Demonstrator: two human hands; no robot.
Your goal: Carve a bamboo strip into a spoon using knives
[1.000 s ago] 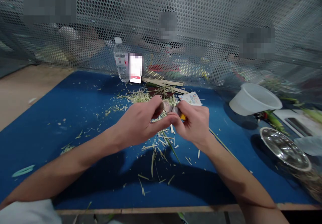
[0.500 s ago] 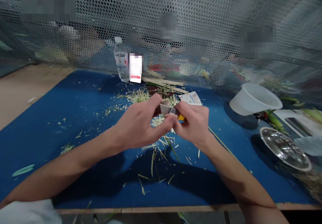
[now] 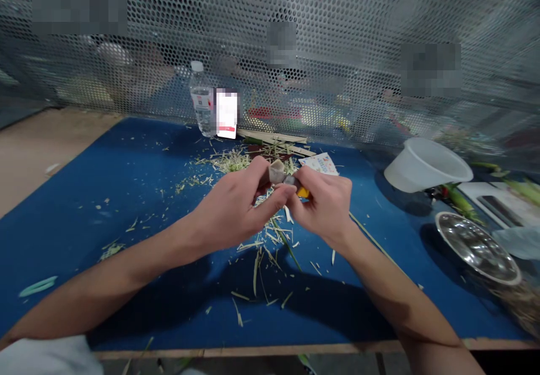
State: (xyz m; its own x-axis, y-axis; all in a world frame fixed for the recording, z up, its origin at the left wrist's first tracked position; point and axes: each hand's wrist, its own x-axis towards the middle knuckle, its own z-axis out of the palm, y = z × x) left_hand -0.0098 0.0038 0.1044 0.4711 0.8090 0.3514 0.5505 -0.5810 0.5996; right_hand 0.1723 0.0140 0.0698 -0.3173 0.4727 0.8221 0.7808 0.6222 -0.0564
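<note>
My left hand (image 3: 234, 209) pinches a small pale beige piece of plant material (image 3: 276, 172) between thumb and fingers, above the blue mat. My right hand (image 3: 324, 209) grips a small yellow-handled tool (image 3: 302, 193), and its dark metal tip (image 3: 290, 180) presses against the beige piece. The fingers hide most of the tool, so I cannot tell its exact kind. Pale fibrous shavings (image 3: 230, 163) lie scattered under and behind both hands.
A plastic water bottle (image 3: 201, 102) and wooden sticks (image 3: 272, 136) stand at the mat's far side. A white bowl (image 3: 426, 165), a steel bowl (image 3: 476, 248) and a white board (image 3: 498, 203) sit on the right. A perforated metal screen (image 3: 270, 4) rises behind.
The beige piece now stands a little higher and more upright between my hands. My hands have drawn slightly closer together, with the dark tip still against the piece.
</note>
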